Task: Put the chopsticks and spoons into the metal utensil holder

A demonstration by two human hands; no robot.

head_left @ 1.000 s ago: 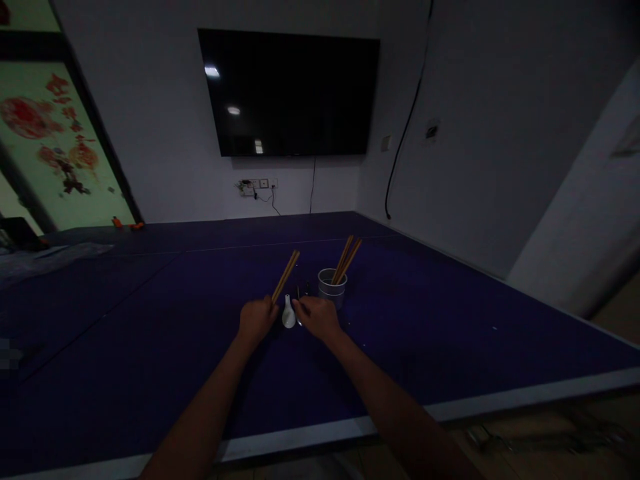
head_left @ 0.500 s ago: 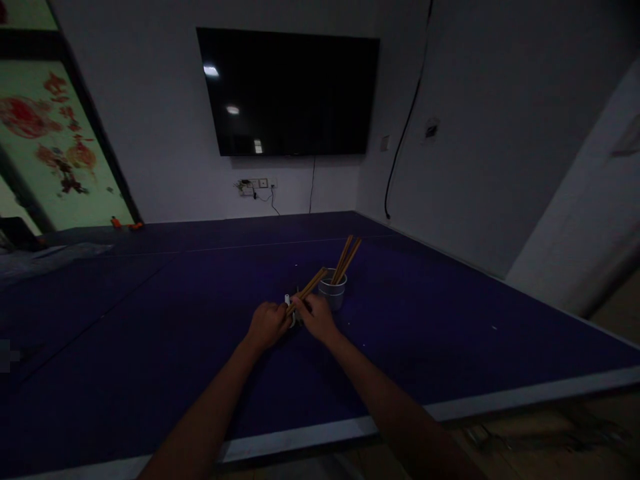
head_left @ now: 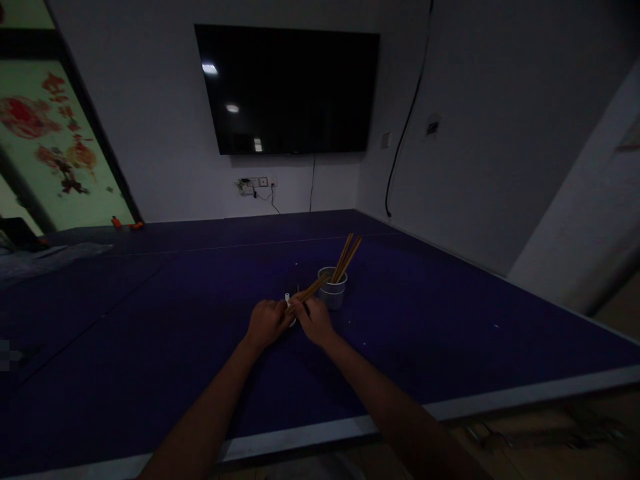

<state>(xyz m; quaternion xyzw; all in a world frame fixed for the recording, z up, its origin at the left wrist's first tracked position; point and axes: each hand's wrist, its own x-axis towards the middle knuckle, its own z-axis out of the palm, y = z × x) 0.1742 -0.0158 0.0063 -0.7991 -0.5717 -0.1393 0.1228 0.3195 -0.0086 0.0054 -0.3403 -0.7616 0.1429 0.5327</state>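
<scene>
Both hands meet on the dark blue table around a small bundle of wooden chopsticks [head_left: 314,287], tilted up to the right with the far ends by the cup's rim. My left hand [head_left: 267,321] is closed on the near ends. Just beside it, my right hand [head_left: 313,319] grips the same chopsticks between thumb and fingers. A small white object [head_left: 287,297] pokes out between the hands; its kind is mostly hidden. Right behind my right hand stands a grey metal cup [head_left: 333,293], with more chopsticks [head_left: 347,258] leaning out of it to the right.
The dark blue table [head_left: 425,333] has a pale front edge. Clear plastic wrap [head_left: 55,259] lies at the far left, with orange items [head_left: 125,224] near the back edge. A large television [head_left: 295,93] hangs on the wall, and a black cable [head_left: 403,143] runs down near the corner.
The far ends of the held chopsticks have dipped slightly and shifted right, toward the cup's rim. Both hands stay in nearly the same place.
</scene>
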